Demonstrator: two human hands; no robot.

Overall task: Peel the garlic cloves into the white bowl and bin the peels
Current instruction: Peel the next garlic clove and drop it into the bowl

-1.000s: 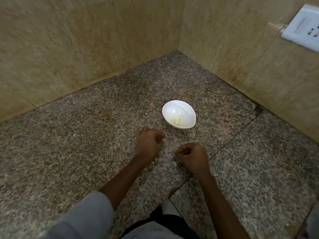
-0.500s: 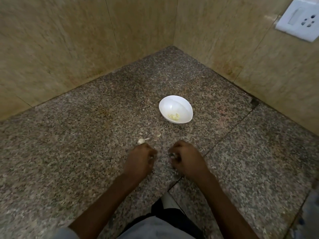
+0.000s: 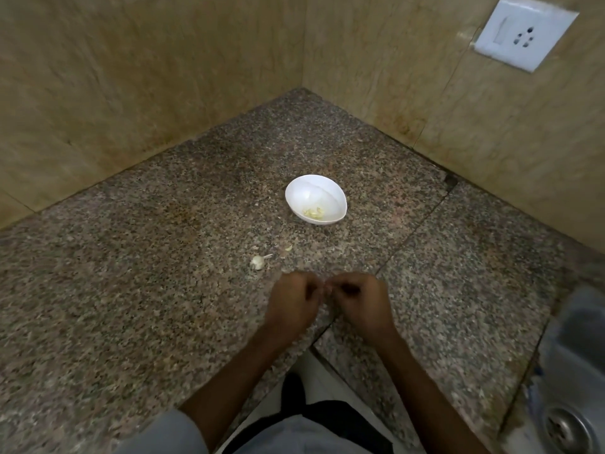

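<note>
A white bowl (image 3: pixel 316 198) stands on the speckled granite counter (image 3: pixel 131 290) near the corner, with a few peeled yellowish garlic pieces (image 3: pixel 313 212) inside. A whitish garlic piece with a thin stem (image 3: pixel 258 261) lies on the counter left of my hands, and a small peel scrap (image 3: pixel 288 248) lies just beyond it. My left hand (image 3: pixel 293 303) and my right hand (image 3: pixel 361 301) meet fingertip to fingertip in front of the bowl, both curled and pinching something small between them. That small thing is mostly hidden by my fingers.
Beige tiled walls close the corner behind the bowl, with a white wall socket (image 3: pixel 523 31) at the upper right. A steel sink with its drain (image 3: pixel 568 427) sits at the lower right edge. The counter's front edge runs just below my wrists.
My hands drew back from the bowl and came together, fingertips now touching. The garlic piece that my left hand covered lies bare on the counter.
</note>
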